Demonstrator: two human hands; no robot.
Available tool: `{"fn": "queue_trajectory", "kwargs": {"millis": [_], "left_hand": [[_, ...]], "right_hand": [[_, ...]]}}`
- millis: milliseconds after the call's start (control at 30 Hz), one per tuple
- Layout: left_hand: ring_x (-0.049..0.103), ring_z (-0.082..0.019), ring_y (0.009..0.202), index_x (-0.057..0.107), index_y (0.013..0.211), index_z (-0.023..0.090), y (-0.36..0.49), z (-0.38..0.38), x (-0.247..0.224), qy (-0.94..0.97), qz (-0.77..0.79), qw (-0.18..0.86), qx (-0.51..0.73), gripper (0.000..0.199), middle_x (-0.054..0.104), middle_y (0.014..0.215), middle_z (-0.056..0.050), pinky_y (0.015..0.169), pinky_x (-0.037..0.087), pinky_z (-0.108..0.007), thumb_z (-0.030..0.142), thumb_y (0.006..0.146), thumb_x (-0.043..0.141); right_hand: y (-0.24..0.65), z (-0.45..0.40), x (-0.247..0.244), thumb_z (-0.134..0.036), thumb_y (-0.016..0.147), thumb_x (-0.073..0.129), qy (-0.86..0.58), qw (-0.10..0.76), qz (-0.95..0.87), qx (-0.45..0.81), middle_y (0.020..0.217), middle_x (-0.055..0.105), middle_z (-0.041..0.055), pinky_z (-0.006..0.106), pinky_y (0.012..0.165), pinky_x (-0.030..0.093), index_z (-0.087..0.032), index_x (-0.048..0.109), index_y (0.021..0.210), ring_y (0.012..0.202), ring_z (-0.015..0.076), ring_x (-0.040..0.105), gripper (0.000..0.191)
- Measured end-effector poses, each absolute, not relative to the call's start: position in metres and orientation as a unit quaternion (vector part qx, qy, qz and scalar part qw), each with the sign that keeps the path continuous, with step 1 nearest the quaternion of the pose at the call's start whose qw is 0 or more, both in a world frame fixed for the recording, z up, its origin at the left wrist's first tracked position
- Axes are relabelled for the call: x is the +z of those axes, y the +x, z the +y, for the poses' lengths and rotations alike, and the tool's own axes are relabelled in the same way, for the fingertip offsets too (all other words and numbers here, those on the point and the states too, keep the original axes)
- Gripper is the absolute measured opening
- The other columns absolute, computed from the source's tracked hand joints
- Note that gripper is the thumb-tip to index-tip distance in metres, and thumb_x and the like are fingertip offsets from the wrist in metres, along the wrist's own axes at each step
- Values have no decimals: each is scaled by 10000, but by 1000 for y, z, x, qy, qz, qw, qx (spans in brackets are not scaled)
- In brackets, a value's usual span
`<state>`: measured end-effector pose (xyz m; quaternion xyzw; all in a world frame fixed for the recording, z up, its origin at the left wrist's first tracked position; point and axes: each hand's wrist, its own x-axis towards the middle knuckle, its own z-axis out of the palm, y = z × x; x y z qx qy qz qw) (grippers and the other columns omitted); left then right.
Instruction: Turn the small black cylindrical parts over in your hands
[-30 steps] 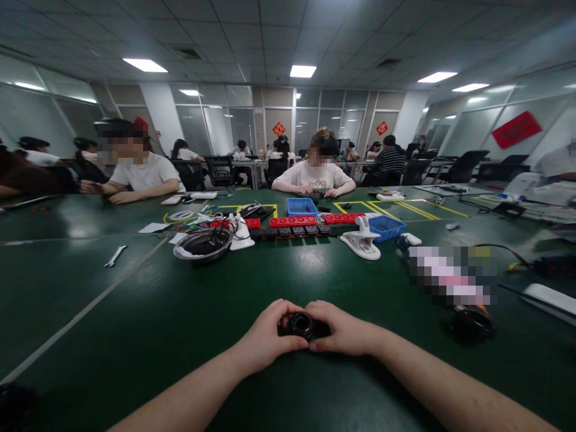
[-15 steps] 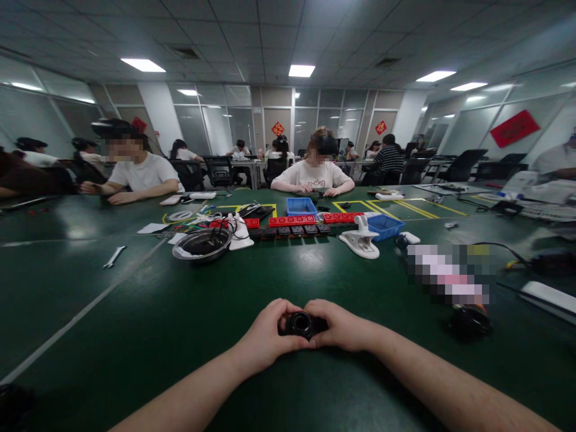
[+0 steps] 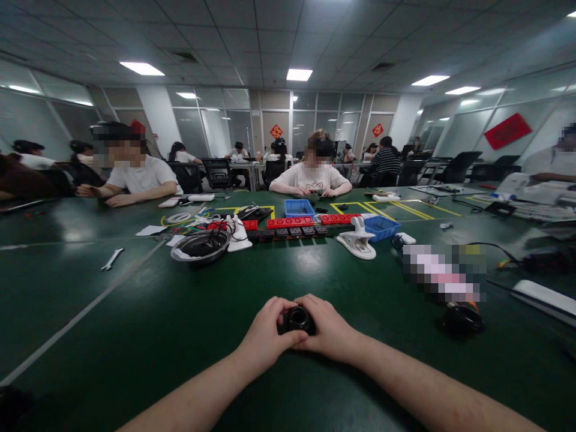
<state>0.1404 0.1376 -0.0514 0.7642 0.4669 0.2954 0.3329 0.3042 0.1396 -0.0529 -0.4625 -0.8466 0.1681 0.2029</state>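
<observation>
A small black object (image 3: 299, 319) with a round opening on top is held just above or on the green table (image 3: 216, 300), low in the middle of the view. My left hand (image 3: 268, 332) closes round its left side, thumb across the front. Round the right side curl the fingers of my right hand (image 3: 330, 330), and the two thumbs meet or overlap in front. Most of the object's sides and its underside are hidden by the fingers.
Farther back stand a metal bowl (image 3: 200, 246), a white clip base (image 3: 357, 241), red socket strips (image 3: 289, 222) and blue trays (image 3: 380, 227). A wrench (image 3: 112, 259) lies left, a black ring-shaped item (image 3: 465, 317) right. Two people sit across the table.
My right hand has shifted left and wraps closer round the black object, narrowing the gap between the hands. The camera view has moved slightly.
</observation>
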Motion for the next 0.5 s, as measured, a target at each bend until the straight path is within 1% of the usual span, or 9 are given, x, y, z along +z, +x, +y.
{"fn": "queue_trajectory", "kwargs": {"millis": [67,167,233,400,500], "left_hand": [[434,-140,693,538,889,200,137,139,-51,774,439,360,280,308,458,798,11,614,366,-236,269,610,648],[442,-139,715,538,919,213,134,141,-50,777,412,390,273,332,461,812,15,630,365,-232,250,610,655],[445,-140,725,537,926,216,134,141,-51,775,408,399,272,337,464,829,14,634,364,-232,242,612,655],[445,-144,733,540,923,211,134,142,-49,773,415,398,267,336,466,829,11,641,363,-236,243,608,655],[446,-144,736,537,929,209,134,142,-48,773,414,401,265,339,470,844,8,640,365,-237,248,612,650]], "right_hand": [[310,141,-46,-416,562,662,-412,182,-865,219,963,513,43,312,754,357,-189,464,1030,874,197,464,556],[318,144,-40,-357,601,655,-369,148,-880,262,967,512,43,313,782,355,-179,505,1000,888,194,457,461],[321,147,-38,-322,624,645,-351,141,-884,274,972,511,45,315,798,349,-173,519,987,900,194,450,413],[324,151,-38,-259,663,619,-325,133,-886,302,1004,507,45,315,817,339,-179,490,1052,911,187,450,418],[324,151,-38,-239,666,614,-324,134,-886,305,1012,505,51,317,827,331,-168,494,1046,922,188,443,404]]}}
